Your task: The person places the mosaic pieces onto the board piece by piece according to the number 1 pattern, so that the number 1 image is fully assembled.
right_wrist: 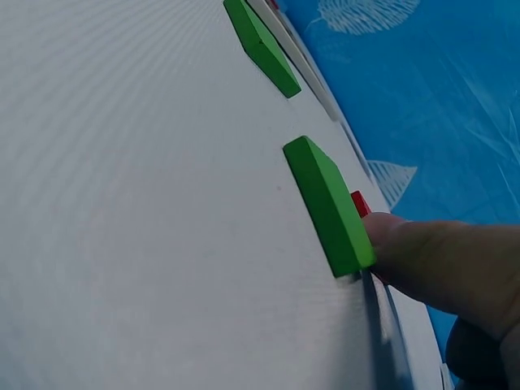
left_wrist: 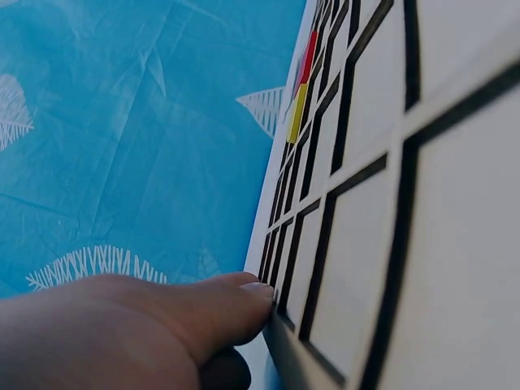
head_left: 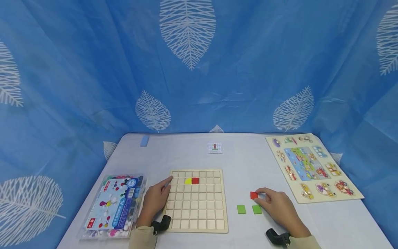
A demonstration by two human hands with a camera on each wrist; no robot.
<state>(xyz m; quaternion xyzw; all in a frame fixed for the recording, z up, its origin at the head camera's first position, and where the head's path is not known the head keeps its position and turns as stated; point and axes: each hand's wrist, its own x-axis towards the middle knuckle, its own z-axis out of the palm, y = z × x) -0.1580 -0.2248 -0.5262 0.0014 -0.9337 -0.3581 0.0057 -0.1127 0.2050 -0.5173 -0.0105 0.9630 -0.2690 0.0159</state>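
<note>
A wooden grid board (head_left: 194,205) lies on the table, with a yellow tile (head_left: 188,181) and a red tile (head_left: 195,181) side by side in an upper row. Along the board's left edge rests my left hand (head_left: 155,197), its index finger stretched out and its thumb at the rim, as the left wrist view also shows. To the right of the board, my right hand (head_left: 278,206) pinches another red tile (head_left: 253,195) between thumb and index finger. Just below that are two green tiles (head_left: 241,209), one of them close under my right thumb; the right wrist view shows this green tile (right_wrist: 327,207) larger.
A small pattern card (head_left: 215,147) lies behind the board. Left of my left hand stands a clear box (head_left: 113,204) of colourful molecule-model parts. A wooden picture puzzle (head_left: 314,169) lies at the right, and a blue block (head_left: 144,140) at the back left. Blue leaf-print cloth surrounds the table.
</note>
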